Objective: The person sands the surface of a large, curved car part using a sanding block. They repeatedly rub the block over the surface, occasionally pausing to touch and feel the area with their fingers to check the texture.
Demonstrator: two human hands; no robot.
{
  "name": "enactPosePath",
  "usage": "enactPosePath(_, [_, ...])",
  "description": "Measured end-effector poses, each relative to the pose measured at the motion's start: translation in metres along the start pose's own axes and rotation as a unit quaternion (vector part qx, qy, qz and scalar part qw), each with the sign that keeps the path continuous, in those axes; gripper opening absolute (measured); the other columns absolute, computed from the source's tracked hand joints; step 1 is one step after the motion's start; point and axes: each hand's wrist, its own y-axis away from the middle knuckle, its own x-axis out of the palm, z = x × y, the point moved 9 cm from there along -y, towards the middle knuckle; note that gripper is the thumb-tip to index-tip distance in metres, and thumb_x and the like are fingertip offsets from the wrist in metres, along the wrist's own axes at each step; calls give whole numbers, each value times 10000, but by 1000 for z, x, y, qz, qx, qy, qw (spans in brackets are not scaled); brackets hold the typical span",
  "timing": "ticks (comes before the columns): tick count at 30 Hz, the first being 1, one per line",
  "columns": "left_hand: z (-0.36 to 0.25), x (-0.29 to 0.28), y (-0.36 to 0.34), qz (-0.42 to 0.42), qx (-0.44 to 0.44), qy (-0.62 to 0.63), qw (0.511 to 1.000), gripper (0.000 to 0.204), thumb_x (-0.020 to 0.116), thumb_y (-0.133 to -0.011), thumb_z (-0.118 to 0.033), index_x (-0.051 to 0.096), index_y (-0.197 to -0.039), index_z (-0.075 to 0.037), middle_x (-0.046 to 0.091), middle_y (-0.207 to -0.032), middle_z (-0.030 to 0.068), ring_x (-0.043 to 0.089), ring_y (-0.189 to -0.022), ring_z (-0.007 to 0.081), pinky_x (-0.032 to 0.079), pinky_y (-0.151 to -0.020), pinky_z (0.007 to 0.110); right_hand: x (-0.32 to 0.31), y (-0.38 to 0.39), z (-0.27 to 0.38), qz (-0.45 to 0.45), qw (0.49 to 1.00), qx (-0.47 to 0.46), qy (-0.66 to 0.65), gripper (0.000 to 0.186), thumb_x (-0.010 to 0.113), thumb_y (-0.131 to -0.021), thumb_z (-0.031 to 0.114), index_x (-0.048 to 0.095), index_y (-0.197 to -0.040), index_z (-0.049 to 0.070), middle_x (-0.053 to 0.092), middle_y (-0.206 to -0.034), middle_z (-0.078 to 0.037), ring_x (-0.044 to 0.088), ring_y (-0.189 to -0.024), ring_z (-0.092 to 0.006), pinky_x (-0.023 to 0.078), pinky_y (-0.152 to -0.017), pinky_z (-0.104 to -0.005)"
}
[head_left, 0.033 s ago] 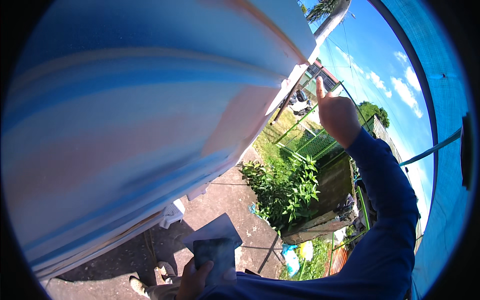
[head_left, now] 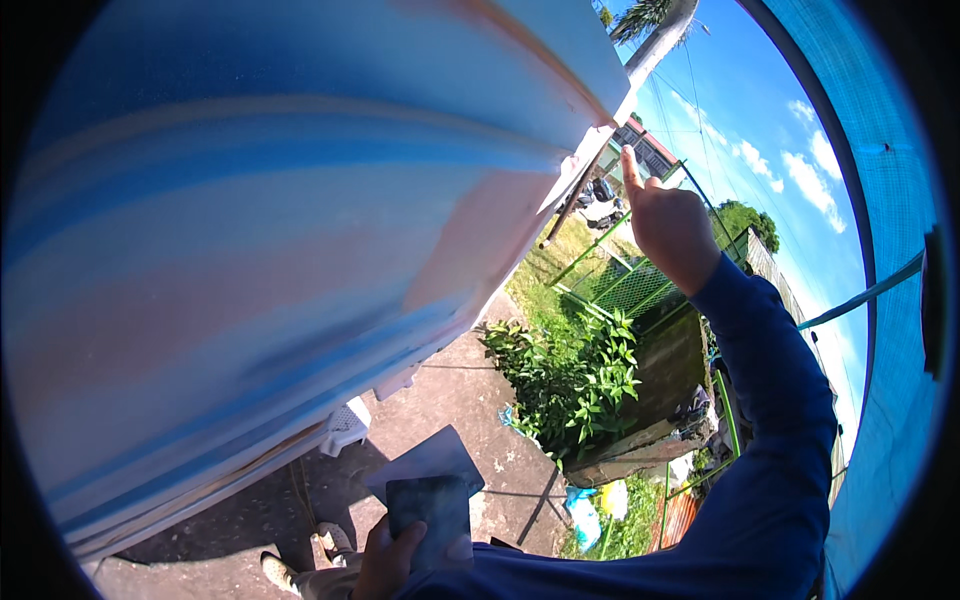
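Observation:
In my left hand (head_left: 385,562), closed with the thumb on top, are two flat rectangular plates: a dark grey plate (head_left: 430,515) in front and a lighter grey plate (head_left: 437,455) behind it. My right hand (head_left: 668,225) is raised at the end of a dark blue sleeve. Its index finger stretches upward near the edge of a blue-painted panel wall (head_left: 300,230) with pinkish-brown patches; whether the fingertip touches it I cannot tell. The other right fingers curl in, and nothing shows in them.
A blue net sheet (head_left: 905,130) hangs at the right. Beyond the wall stand a green mesh fence (head_left: 630,285), leafy shrubs (head_left: 575,385) and a concrete slab (head_left: 640,445). A white plastic chair (head_left: 345,428) shows under the wall. Bags (head_left: 582,518) lie on the grass.
My right hand has shifted slightly left, and its index finger now leans closer to the wall's edge. My left hand and the plates look the same.

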Motion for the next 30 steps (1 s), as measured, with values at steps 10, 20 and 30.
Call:
enactPosePath(10, [6,4,-1,-4,-18,58,998,354,623,-926,-91,553,-1251,32,665,-1119,138,675,-977,213,579,-851,352,-4,-24,3,-32,968,31,-246,713,566,-824,97,366,-1503,17,647,-776,-152,665,-598,-298,536,-559,-419])
enactPosePath(20, [-3,-1,3,-52,-29,-50,997,347,630,-923,-83,570,-1245,32,673,-1117,132,687,-959,215,581,-858,358,18,-9,13,-51,885,77,-456,783,531,-851,79,243,-1578,99,644,-849,-183,658,-696,-352,524,-632,-468])
enactPosePath(30, [14,-18,2,-82,8,26,996,335,624,-908,-53,584,-1223,52,679,-1104,139,695,-938,235,583,-858,380,-27,-2,38,-91,938,86,-323,783,602,-853,129,266,-1544,-19,614,-886,-108,628,-570,-226,515,-491,-380])
